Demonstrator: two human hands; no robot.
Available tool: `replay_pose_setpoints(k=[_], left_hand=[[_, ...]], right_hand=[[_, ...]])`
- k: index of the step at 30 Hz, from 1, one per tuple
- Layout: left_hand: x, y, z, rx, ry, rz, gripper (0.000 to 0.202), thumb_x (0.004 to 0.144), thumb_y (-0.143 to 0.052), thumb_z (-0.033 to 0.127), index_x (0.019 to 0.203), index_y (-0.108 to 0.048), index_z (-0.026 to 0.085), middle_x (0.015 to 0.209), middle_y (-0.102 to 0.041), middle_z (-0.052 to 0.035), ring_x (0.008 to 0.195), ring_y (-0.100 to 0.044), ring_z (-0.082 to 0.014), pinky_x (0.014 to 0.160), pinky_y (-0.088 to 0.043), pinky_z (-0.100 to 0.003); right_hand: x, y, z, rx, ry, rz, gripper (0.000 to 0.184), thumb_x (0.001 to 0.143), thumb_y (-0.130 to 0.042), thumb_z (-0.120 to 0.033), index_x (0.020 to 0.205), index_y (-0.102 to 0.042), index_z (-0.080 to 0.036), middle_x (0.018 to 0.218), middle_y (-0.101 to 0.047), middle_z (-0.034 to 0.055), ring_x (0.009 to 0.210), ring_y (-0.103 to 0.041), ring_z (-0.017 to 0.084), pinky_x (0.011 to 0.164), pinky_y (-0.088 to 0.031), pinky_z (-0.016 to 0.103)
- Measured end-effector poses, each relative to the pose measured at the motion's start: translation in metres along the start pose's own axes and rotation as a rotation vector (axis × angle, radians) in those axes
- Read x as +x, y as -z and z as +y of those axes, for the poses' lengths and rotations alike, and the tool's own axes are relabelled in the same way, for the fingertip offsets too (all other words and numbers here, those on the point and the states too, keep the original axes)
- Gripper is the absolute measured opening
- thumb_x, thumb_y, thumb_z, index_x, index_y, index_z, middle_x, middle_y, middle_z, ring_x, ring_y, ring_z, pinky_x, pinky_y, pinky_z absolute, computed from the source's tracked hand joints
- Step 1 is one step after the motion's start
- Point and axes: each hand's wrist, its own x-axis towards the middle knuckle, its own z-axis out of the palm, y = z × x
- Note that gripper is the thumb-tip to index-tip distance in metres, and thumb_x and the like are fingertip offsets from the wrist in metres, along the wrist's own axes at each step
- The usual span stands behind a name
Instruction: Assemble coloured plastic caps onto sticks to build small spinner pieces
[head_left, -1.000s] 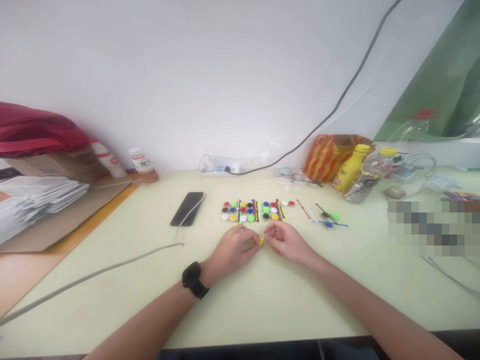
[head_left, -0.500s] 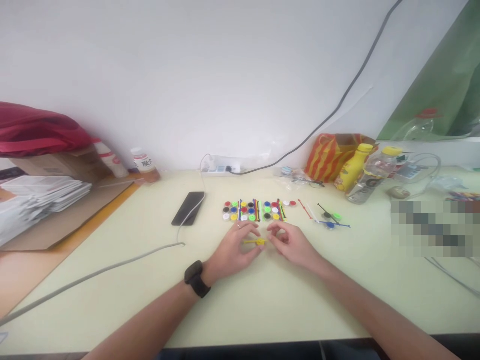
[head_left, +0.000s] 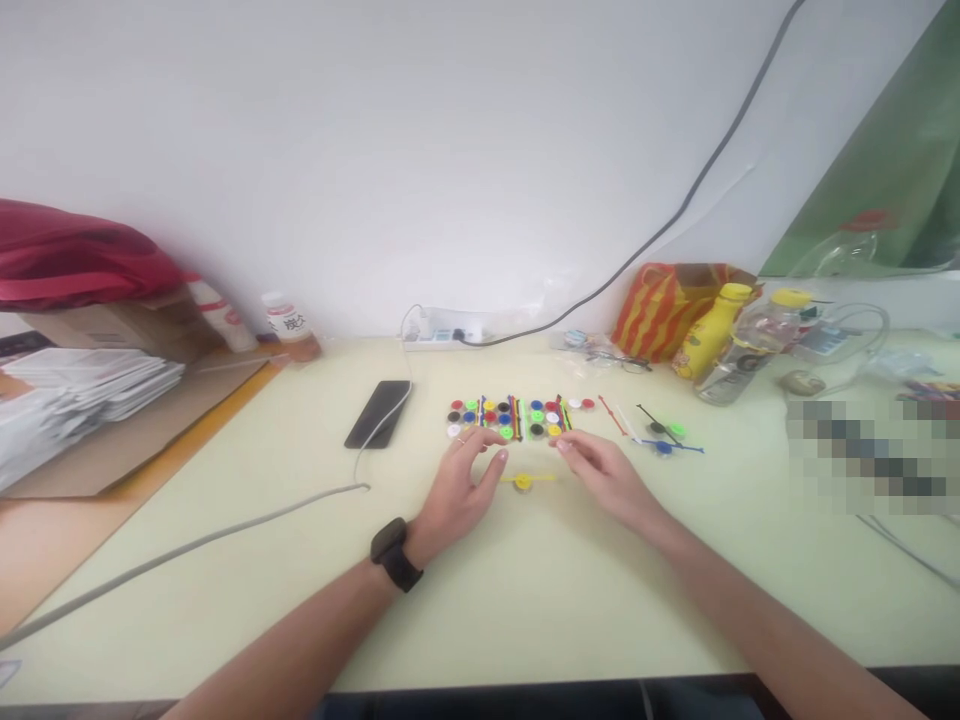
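Observation:
A yellow spinner (head_left: 523,483), a small round piece with a thin yellow bar across it, lies on the table between my hands. My left hand (head_left: 466,488) is open at its left, thumb and index finger apart, near the left end of the bar. On the other side my right hand (head_left: 611,482) is loosely curled with nothing visible in its fingers. Its fingertips are close to the near right edge of the rows of coloured discs (head_left: 537,417). Bundles of thin coloured bars (head_left: 515,418) lie between those discs. My left fingers hide part of the front row.
Loose bars and discs (head_left: 664,447) lie to the right, near a red bar (head_left: 612,415). A phone (head_left: 379,415) and grey cable (head_left: 225,535) are on the left. Bottles (head_left: 712,335) and a striped bag (head_left: 652,315) stand back right; a power strip (head_left: 442,338) lies by the wall.
Both hands have come off the yellow spinner and moved apart, the left one leftward and the right one rightward and up. The spinner now lies uncovered, its bar showing on both sides.

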Motion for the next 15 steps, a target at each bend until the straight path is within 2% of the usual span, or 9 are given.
replay_pose_setpoints(k=[1,2,4,6,8,11,13,15], left_hand=[[0.0,0.0,0.0,0.002,0.001,-0.005,0.013,0.103,-0.052,0.027,0.112,-0.062,0.025,0.112,-0.067,-0.0059,0.109,-0.061,-0.0232,0.097,-0.048,-0.041],[0.0,0.0,-0.001,0.006,0.001,-0.008,0.014,0.103,-0.052,0.028,0.111,-0.062,0.025,0.112,-0.067,-0.0061,0.11,-0.06,-0.0236,0.097,-0.048,-0.041],[-0.001,0.0,-0.001,0.014,0.001,-0.004,0.014,0.103,-0.052,0.028,0.111,-0.063,0.025,0.112,-0.067,-0.0064,0.11,-0.06,-0.0242,0.098,-0.048,-0.041],[-0.001,0.0,-0.001,0.02,0.002,0.005,0.014,0.103,-0.052,0.029,0.111,-0.063,0.025,0.112,-0.067,-0.0064,0.111,-0.059,-0.0244,0.098,-0.047,-0.041],[-0.001,0.0,0.0,0.023,0.008,0.007,0.015,0.103,-0.052,0.029,0.111,-0.063,0.025,0.112,-0.067,-0.0061,0.111,-0.059,-0.0244,0.099,-0.046,-0.041],[-0.001,0.0,0.0,0.02,0.011,-0.005,0.015,0.103,-0.051,0.029,0.11,-0.064,0.024,0.111,-0.067,-0.0061,0.11,-0.059,-0.0246,0.098,-0.046,-0.041],[-0.001,0.0,0.001,0.017,0.007,-0.014,0.015,0.103,-0.051,0.03,0.11,-0.064,0.024,0.111,-0.068,-0.0064,0.11,-0.059,-0.0248,0.097,-0.047,-0.04],[-0.001,0.0,0.0,0.015,0.004,-0.018,0.016,0.103,-0.052,0.03,0.11,-0.064,0.024,0.11,-0.068,-0.0066,0.109,-0.059,-0.0246,0.096,-0.047,-0.04]], right_hand=[[-0.001,-0.001,0.0,-0.046,0.014,0.003,0.046,0.093,-0.053,-0.063,0.097,-0.069,-0.02,0.064,-0.044,-0.0039,0.06,-0.042,0.015,0.057,-0.032,0.028],[-0.002,-0.003,0.0,-0.085,0.012,-0.009,0.046,0.093,-0.054,-0.062,0.094,-0.069,-0.02,0.064,-0.046,-0.0035,0.061,-0.043,0.015,0.057,-0.032,0.028],[-0.004,-0.004,-0.001,-0.11,-0.035,-0.081,0.054,0.095,-0.049,-0.064,0.07,-0.065,-0.019,0.057,-0.042,-0.003,0.056,-0.041,0.014,0.057,-0.032,0.028],[-0.004,-0.002,-0.001,-0.067,-0.083,-0.132,0.068,0.097,-0.042,-0.067,0.048,-0.047,-0.021,0.049,-0.032,-0.003,0.051,-0.036,0.013,0.056,-0.032,0.029],[-0.002,0.001,-0.001,-0.004,-0.094,-0.082,0.072,0.098,-0.039,-0.069,0.044,-0.038,-0.021,0.047,-0.028,-0.0031,0.049,-0.034,0.012,0.055,-0.032,0.029],[0.002,0.006,0.001,0.011,-0.032,0.029,0.063,0.096,-0.046,-0.068,0.054,-0.048,-0.02,0.054,-0.037,-0.0023,0.055,-0.038,0.013,0.056,-0.033,0.028],[0.003,0.006,0.003,-0.01,0.033,-0.035,0.051,0.094,-0.054,-0.064,0.068,-0.057,-0.02,0.061,-0.044,-0.0019,0.059,-0.041,0.014,0.056,-0.034,0.028],[0.0,0.005,0.004,-0.066,0.106,-0.164,0.039,0.088,-0.066,-0.059,0.085,-0.065,-0.02,0.071,-0.052,-0.0011,0.062,-0.045,0.014,0.057,-0.036,0.027]])
